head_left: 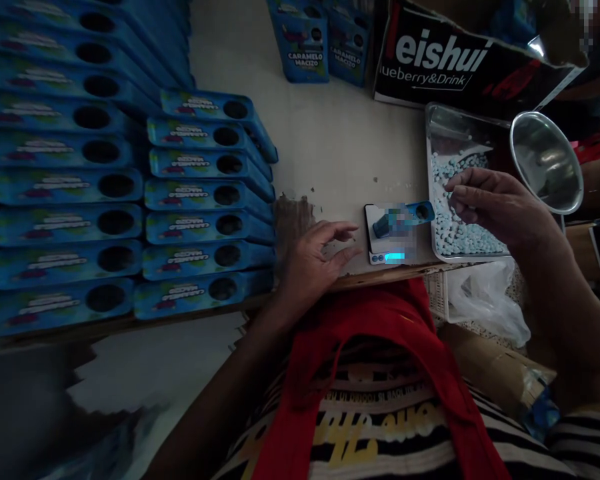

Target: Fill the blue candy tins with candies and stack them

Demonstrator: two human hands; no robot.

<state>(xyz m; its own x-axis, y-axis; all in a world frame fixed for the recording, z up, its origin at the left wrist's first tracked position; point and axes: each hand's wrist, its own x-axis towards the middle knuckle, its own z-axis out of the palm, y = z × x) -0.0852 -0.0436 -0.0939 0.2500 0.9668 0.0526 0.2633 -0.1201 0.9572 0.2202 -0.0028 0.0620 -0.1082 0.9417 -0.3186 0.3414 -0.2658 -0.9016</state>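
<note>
A small digital scale (377,251) with a lit cyan display lies near the table's front edge. On it stands a blue pouch (423,212), partly blurred by pixelation. Just left of the scale, my left hand (320,260) is open, thumb and fingers apart, with nothing in it. My right hand (500,203) hovers over a metal tray (433,173) of small pale blue and white candies (460,233). Its thumb and fingers are closed in a pinch; whatever they hold, if anything, is too small to make out.
Stacked rows of blue pouches (195,227) fill the left side. Two blue pouches (303,43) stand at the back beside a black cardboard box (445,60). A metal bowl (545,160) rests at the tray's right side. A clear plastic bag (485,300) sits below the table edge.
</note>
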